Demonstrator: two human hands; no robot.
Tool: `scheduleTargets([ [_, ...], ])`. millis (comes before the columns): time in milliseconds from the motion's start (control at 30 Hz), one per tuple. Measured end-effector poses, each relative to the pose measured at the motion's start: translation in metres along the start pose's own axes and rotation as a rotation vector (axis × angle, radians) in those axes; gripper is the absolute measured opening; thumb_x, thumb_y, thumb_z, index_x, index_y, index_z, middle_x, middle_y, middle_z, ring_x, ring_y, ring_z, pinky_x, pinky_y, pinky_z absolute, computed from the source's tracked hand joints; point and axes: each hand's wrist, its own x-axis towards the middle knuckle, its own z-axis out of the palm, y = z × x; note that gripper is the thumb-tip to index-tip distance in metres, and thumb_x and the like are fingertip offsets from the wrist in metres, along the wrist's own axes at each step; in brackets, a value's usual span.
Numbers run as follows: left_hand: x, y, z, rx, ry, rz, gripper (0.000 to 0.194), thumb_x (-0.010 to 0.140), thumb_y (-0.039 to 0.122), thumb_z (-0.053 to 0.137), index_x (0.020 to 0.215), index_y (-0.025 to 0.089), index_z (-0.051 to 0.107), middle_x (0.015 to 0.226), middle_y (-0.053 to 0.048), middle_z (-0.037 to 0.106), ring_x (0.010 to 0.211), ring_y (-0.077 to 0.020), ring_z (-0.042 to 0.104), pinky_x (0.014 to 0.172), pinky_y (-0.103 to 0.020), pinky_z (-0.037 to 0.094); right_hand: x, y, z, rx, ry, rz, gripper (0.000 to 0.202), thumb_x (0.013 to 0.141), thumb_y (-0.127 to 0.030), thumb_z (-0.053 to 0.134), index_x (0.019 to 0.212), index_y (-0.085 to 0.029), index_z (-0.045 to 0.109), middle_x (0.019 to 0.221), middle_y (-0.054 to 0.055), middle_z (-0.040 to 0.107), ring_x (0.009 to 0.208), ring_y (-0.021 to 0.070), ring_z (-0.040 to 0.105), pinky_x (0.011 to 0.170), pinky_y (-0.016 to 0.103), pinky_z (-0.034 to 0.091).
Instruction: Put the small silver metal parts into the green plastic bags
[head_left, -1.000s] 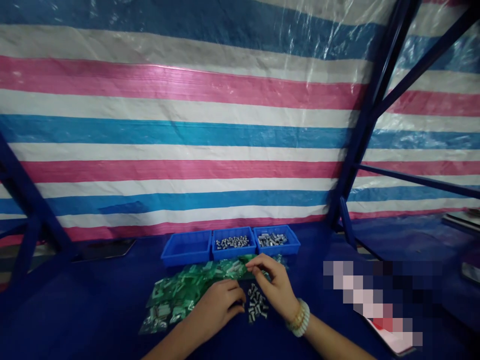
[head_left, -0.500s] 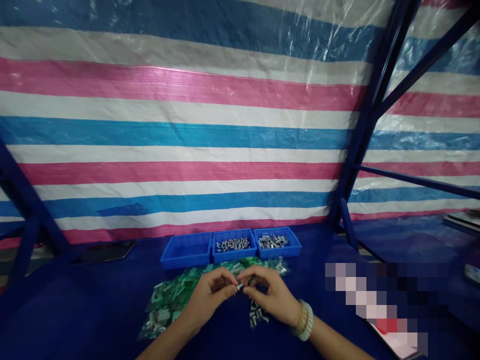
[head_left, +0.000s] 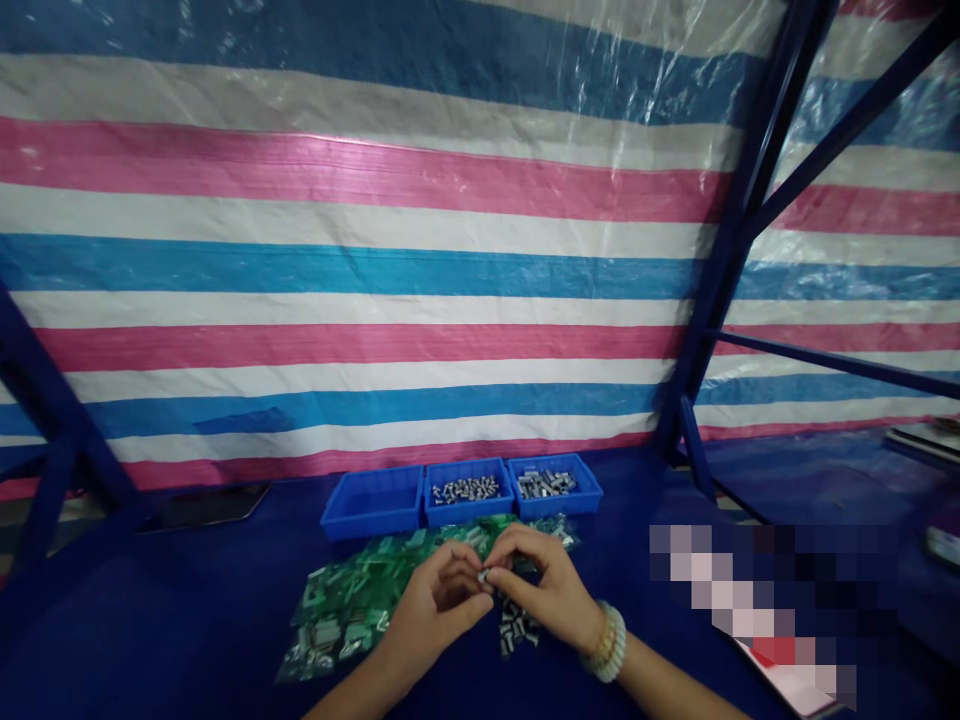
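A small metal part (head_left: 484, 577) sits between the fingertips of my two hands. My right hand (head_left: 536, 580), with bracelets at its wrist, pinches it between thumb and forefinger. My left hand (head_left: 442, 605) is curled beside it, its fingertips near the part and its thumb lower; whether it grips the part is hidden. Green-tinted clear bags of parts (head_left: 349, 600) lie left of and behind my hands. Loose dark and silver metal pieces (head_left: 516, 628) are heaped on the blue surface, partly under my right hand.
Behind the bags stand three blue bins: an empty one (head_left: 373, 500), a middle one with small metal pieces (head_left: 468, 514) and a right one with metal pieces (head_left: 556, 505). A dark flat device (head_left: 214, 506) lies at left. Blue metal posts (head_left: 709, 300) rise before a striped tarp.
My left hand has shifted slightly right, and its thumb has dropped away from the small part. The part and my right fingertips have moved a little to the right.
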Motion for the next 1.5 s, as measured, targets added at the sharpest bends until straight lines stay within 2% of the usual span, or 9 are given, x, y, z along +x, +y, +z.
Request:
scheduleTargets([
  [167, -0.002, -0.003, 0.005, 0.105, 0.114, 0.023, 0.02, 0.076, 0.029, 0.072, 0.079, 0.018, 0.056, 0.069, 0.003, 0.058, 0.063, -0.0107, 0.055, 0.061, -0.021, 0.043, -0.002, 0.004, 0.002, -0.082, 0.003, -0.018, 0.008, 0.081, -0.019, 0.066, 0.074, -0.016, 0.067, 0.07, 0.002, 0.062, 0.068, 0.0158, 0.057, 0.065, 0.027, 0.044],
  [400, -0.003, 0.0, 0.006, 0.366, 0.241, 0.198, 0.006, 0.08, 0.023, 0.064, 0.081, 0.018, 0.061, 0.074, 0.0, 0.061, 0.07, -0.0158, 0.06, 0.068, -0.027, 0.05, -0.003, 0.006, 0.003, -0.116, -0.036, -0.003, 0.018, 0.088, -0.021, 0.058, 0.071, -0.016, 0.064, 0.07, 0.002, 0.06, 0.067, 0.0148, 0.056, 0.065, 0.027, 0.044],
  [700, -0.005, 0.005, 0.003, 0.691, 0.316, 0.44, 0.005, 0.081, 0.017, 0.064, 0.084, 0.021, 0.066, 0.081, -0.002, 0.064, 0.074, -0.0178, 0.062, 0.069, -0.028, 0.051, -0.005, 0.012, 0.006, 0.174, -0.21, 0.092, 0.01, 0.08, -0.019, 0.062, 0.088, -0.019, 0.068, 0.077, 0.0, 0.06, 0.063, 0.0118, 0.054, 0.059, 0.023, 0.045],
  [833, 0.006, 0.014, -0.003, 0.758, 0.317, 0.544, 0.01, 0.082, 0.015, 0.062, 0.089, 0.022, 0.067, 0.085, -0.004, 0.066, 0.083, -0.0198, 0.064, 0.075, -0.03, 0.05, -0.003, 0.013, 0.004, 0.219, -0.139, 0.138, 0.018, 0.08, -0.021, 0.061, 0.097, -0.021, 0.069, 0.083, 0.002, 0.064, 0.071, 0.014, 0.058, 0.061, 0.024, 0.046],
  [933, 0.029, 0.026, -0.014, 0.821, 0.339, 0.615, 0.012, 0.083, 0.015, 0.06, 0.09, 0.022, 0.067, 0.09, -0.005, 0.068, 0.089, -0.0211, 0.063, 0.081, -0.034, 0.049, 0.0, 0.014, -0.001, 0.2, -0.045, 0.167, 0.018, 0.081, -0.024, 0.061, 0.096, -0.02, 0.07, 0.083, 0.004, 0.067, 0.075, 0.0164, 0.06, 0.064, 0.025, 0.047],
  [1100, 0.079, 0.033, -0.04, 0.894, 0.385, 0.606, 0.016, 0.083, 0.015, 0.057, 0.095, 0.02, 0.066, 0.094, -0.006, 0.069, 0.091, -0.022, 0.063, 0.085, -0.038, 0.049, 0.004, 0.017, -0.007, 0.19, 0.074, 0.199, 0.016, 0.082, -0.029, 0.062, 0.09, -0.018, 0.071, 0.078, 0.004, 0.067, 0.07, 0.016, 0.06, 0.063, 0.025, 0.045],
  [1200, 0.095, 0.03, -0.05, 0.914, 0.392, 0.582, 0.02, 0.082, 0.016, 0.059, 0.101, 0.018, 0.065, 0.099, -0.008, 0.069, 0.094, -0.0239, 0.063, 0.086, -0.041, 0.048, 0.005, 0.018, -0.007, 0.18, 0.123, 0.204, 0.019, 0.083, -0.035, 0.063, 0.086, -0.017, 0.07, 0.075, 0.003, 0.066, 0.068, 0.0157, 0.059, 0.063, 0.026, 0.045],
  [1400, 0.073, 0.019, -0.045, 0.927, 0.343, 0.529, 0.027, 0.083, 0.015, 0.058, 0.109, 0.019, 0.062, 0.106, -0.008, 0.067, 0.098, -0.0238, 0.062, 0.088, -0.041, 0.047, 0.006, 0.019, -0.009, 0.142, 0.246, 0.219, 0.031, 0.083, -0.046, 0.063, 0.076, -0.016, 0.066, 0.068, 0.001, 0.06, 0.061, 0.0137, 0.052, 0.058, 0.024, 0.042],
  [1500, 0.049, 0.012, -0.03, 0.943, 0.173, 0.468, 0.02, 0.084, 0.012, 0.055, 0.1, 0.021, 0.064, 0.1, -0.005, 0.068, 0.097, -0.0225, 0.061, 0.088, -0.038, 0.046, 0.006, 0.021, -0.011, 0.146, 0.273, 0.209, 0.031, 0.084, -0.045, 0.062, 0.072, -0.016, 0.063, 0.067, 0.0, 0.056, 0.061, 0.013, 0.049, 0.056, 0.023, 0.04],
])
